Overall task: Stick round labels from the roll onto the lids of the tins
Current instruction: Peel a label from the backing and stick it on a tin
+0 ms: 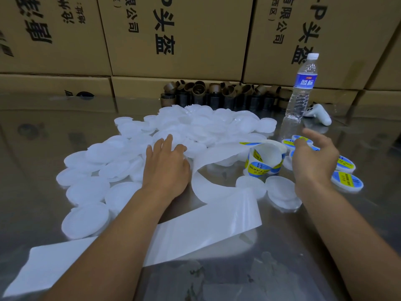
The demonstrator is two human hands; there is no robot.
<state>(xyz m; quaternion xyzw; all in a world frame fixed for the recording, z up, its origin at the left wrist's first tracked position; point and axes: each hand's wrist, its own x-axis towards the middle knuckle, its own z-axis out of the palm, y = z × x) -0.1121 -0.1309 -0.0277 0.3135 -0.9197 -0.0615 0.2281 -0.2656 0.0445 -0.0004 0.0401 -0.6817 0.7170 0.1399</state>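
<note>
Just a few labelled lids [347, 181] at three o'clock, blank pile [195, 124] at eleven waits; left hand [167, 168], right hand [312, 161], grips wide.

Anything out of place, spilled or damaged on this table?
Nothing spilled or broken. The empty backing strip trails loose from the label roll across the table, under the left forearm, and the plain white lids lie in a jumbled, overlapping heap.

This is a warehouse or packing room, shown by the wall of stacked cardboard cartons [178, 35] printed with Chinese characters across the top of the frame, the reflective metal worktable [39, 148] below them, and empty cardboard roll cores [217, 94] heaped at centre.
</note>
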